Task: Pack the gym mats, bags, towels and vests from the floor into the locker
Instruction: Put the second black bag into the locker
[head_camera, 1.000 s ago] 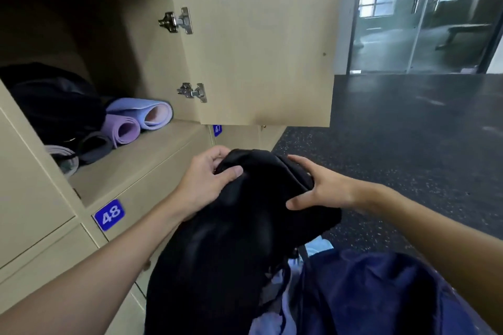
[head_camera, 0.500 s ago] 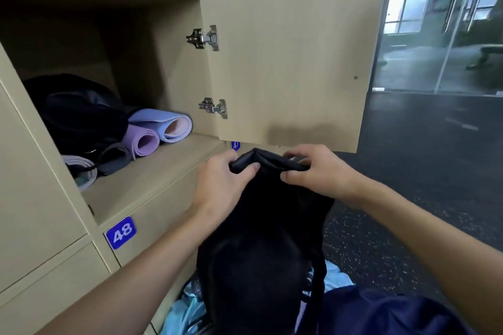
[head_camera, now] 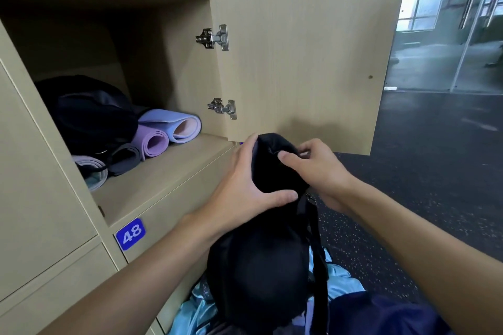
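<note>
Here, every place is given against the open locker [head_camera: 168, 179], read left to right. Inside it, at the back left, lies one stowed bag [head_camera: 89, 111], black. In front and to the right of that bag, four rolled mats lie on the locker's shelf: one pale grey mat [head_camera: 91, 173] at the left front edge, one dark grey mat [head_camera: 123, 158] touching it, one purple mat [head_camera: 153, 141], and one blue mat [head_camera: 174, 125] with a pink inner face, farthest right; the last two touch. Just below the locker's front edge sits one blue number plate [head_camera: 130, 234] reading 48. The locker's door [head_camera: 299, 57] stands swung out on its right side, carried by two metal hinges, an upper hinge [head_camera: 213, 38] and a lower hinge [head_camera: 223, 108]. Outside the locker, before its lower right corner, one held bag [head_camera: 258, 266], black with a hanging strap, is raised in two hands. The left hand [head_camera: 245, 190] has its grip wrapped round the bag's top, thumb across the near face. The right hand [head_camera: 315, 168] has its grip pinching the bag's upper edge. Below the locker, on the speckled dark floor [head_camera: 422, 171], lie one light blue cloth [head_camera: 190, 313] and, to its right, one navy bag [head_camera: 381, 315], both partly hidden.
</note>
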Motion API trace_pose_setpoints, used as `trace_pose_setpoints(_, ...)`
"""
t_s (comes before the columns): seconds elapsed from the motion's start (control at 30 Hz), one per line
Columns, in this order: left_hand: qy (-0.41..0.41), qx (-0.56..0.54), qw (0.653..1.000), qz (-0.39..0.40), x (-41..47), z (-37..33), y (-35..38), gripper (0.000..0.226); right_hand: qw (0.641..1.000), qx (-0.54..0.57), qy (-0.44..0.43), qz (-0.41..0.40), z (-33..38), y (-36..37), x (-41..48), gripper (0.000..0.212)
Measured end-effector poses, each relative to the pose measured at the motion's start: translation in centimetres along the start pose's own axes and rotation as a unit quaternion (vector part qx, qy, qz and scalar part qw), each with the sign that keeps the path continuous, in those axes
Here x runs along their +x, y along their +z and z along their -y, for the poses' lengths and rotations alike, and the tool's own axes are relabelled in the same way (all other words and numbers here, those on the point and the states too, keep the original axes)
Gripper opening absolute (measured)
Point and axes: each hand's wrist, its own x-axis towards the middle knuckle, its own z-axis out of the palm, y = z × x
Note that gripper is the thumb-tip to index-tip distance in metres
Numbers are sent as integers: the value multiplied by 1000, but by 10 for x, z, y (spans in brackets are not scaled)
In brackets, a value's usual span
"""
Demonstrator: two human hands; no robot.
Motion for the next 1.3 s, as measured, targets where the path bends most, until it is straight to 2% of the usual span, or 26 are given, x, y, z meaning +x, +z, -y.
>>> trace_pose_setpoints(0.03, 1, -5, 1000, -7, 1, 1, 1, 117, 999, 35, 15, 35, 3, 4, -1, 49)
trace_pose_setpoints(0.13, -4, -61, 995, -73, 6, 3, 1, 110, 977, 161, 27, 135, 15, 15, -10, 41)
trace_pose_setpoints(0.2, -4, -104, 984, -147, 9, 5, -4, 87, 974, 172, 20, 144, 16, 18, -11, 36)
trace_pose_setpoints(0.27, 0, -142, 969, -202, 12, 0, -12, 57, 979, 115, -40, 165, 18, 18, -12, 30)
trace_pose_setpoints(0.33, 1, -175, 960, -221, 16, -4, -21, 38, 983, 30, -128, 131, 18, 19, -11, 22)
trace_pose_setpoints(0.4, -3, -190, 956, -222, 21, -1, -27, 33, 981, -31, -187, 33, 17, 19, -4, 11)
trace_pose_setpoints(0.43, -7, -196, 955, -223, 24, 1, -30, 32, 976, -75, -203, -14, 14, 18, 3, 21)
trace_pose_setpoints(0.47, -11, -206, 952, -226, 28, 4, -35, 31, 973, -117, -196, -32, 11, 17, 11, 40)
trace_pose_setpoints(0.5, -13, -219, 948, -230, 31, 7, -40, 30, 977, -134, -164, -17, 10, 14, 16, 63)
trace_pose_setpoints(0.53, -14, -232, 944, -235, 35, 8, -47, 30, 986, -108, -124, 25, 10, 11, 21, 84)
trace_pose_setpoints(0.57, -12, -243, 939, -242, 39, 9, -53, 29, 992, -50, -88, 77, 12, 10, 25, 96)
trace_pose_setpoints(0.6, -12, -250, 935, -250, 44, 11, -58, 29, 989, 15, -73, 125, 13, 12, 29, 95)
trace_pose_setpoints(0.63, -13, -254, 932, -257, 49, 12, -62, 29, 983, 61, -79, 151, 14, 16, 34, 82)
trace_pose_setpoints(0.7, -27, -252, 926, -278, 59, 17, -65, 31, 971, 87, -136, 178, 20, 32, 43, 48)
trace_pose_setpoints(0.8, -75, -234, 926, -288, 72, 25, -68, 63, 962, 96, -184, 180, 27, 58, 61, 50)
trace_pose_setpoints(0.87, -108, -224, 927, -280, 79, 27, -74, 74, 954, 96, -195, 207, 32, 70, 72, 54)
trace_pose_setpoints(0.97, -124, -232, 924, -277, 90, 34, -84, 68, 954, 75, -192, 217, 38, 85, 89, 64)
trace_pose_setpoints(1.13, -145, -200, 937, -246, 103, 54, -104, 66, 980, 60, -159, 106, 48, 113, 131, 59)
trace_pose_setpoints(1.23, -161, -162, 955, -189, 103, 79, -116, 94, 983, 93, -141, 75, 71, 125, 164, 55)
trace_pose_setpoints(1.3, -147, -164, 961, -164, 105, 94, -124, 80, 982, 99, -144, 69, 86, 138, 190, 59)
